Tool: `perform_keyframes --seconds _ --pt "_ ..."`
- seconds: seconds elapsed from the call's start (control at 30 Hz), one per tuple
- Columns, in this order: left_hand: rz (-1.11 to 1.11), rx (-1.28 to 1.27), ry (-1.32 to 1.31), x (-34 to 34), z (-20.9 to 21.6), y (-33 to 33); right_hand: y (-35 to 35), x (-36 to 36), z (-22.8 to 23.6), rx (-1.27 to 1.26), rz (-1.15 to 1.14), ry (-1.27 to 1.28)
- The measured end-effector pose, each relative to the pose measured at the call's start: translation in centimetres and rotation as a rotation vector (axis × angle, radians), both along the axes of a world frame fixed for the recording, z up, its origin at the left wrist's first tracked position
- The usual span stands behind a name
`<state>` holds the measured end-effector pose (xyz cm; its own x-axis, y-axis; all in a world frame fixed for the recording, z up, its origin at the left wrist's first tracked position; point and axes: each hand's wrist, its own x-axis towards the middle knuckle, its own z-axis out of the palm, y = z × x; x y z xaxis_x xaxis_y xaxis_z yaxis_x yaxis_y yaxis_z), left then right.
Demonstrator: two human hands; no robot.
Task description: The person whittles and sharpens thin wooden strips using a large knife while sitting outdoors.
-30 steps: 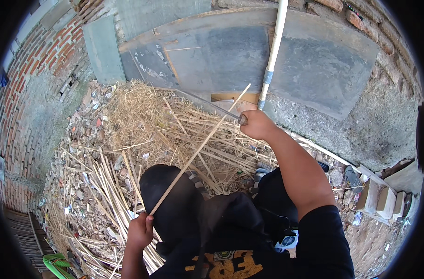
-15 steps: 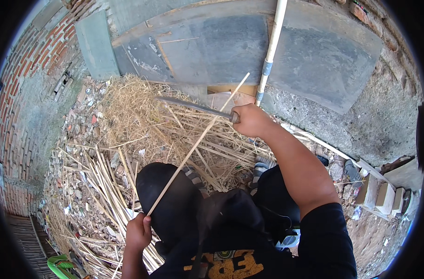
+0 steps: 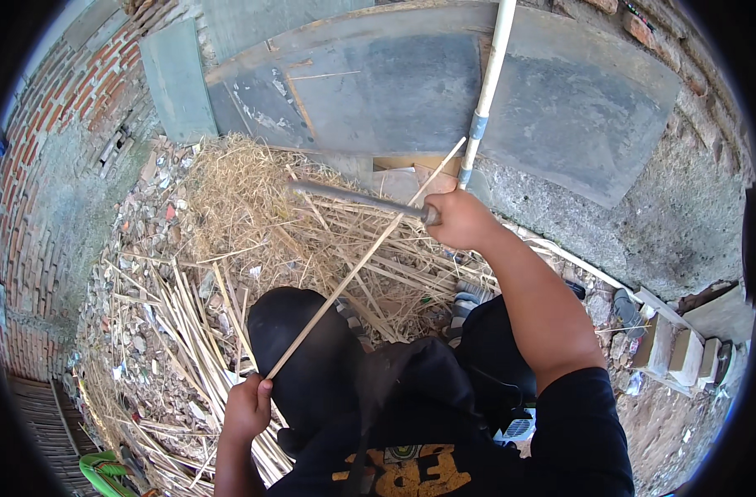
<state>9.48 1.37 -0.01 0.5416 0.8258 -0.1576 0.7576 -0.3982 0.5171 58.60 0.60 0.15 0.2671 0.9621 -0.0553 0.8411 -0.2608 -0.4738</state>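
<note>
My left hand [image 3: 247, 406] is closed round the near end of a long thin bamboo strip [image 3: 335, 296], beside my left knee. The strip slants up and away to the right over the knee. In my right hand [image 3: 461, 220], closed round its handle, is a long-bladed knife [image 3: 357, 196]. Its blade points left and crosses the strip toward the far end, close to the handle. Whether the blade touches the strip I cannot tell.
Past my feet lies a heap of fine shavings [image 3: 237, 190]. Many loose strips [image 3: 187, 331] cover the rubble to my left. A pale upright pipe [image 3: 487, 91] stands before dark boards [image 3: 411, 87] along the wall. Blocks [image 3: 684, 356] sit at the right.
My right hand and the knife have shifted slightly right and toward me. The strip's far end has moved a little right, while my left hand stays nearly in place.
</note>
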Motion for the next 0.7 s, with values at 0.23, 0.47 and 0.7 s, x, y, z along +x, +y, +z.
perform_keyframes --seconds 0.23,0.47,0.7 --pt "-0.017 0.051 -0.017 0.2 -0.8 -0.1 0.5 2.4 -1.9 0.019 -0.033 0.167" --pt "0.024 0.043 -0.013 -0.5 -0.9 -0.5 1.3 -0.7 0.5 -0.079 0.136 -0.158" --pt "-0.015 0.057 -0.016 -0.3 -0.3 0.1 0.3 4.3 -1.8 0.027 -0.288 0.132"
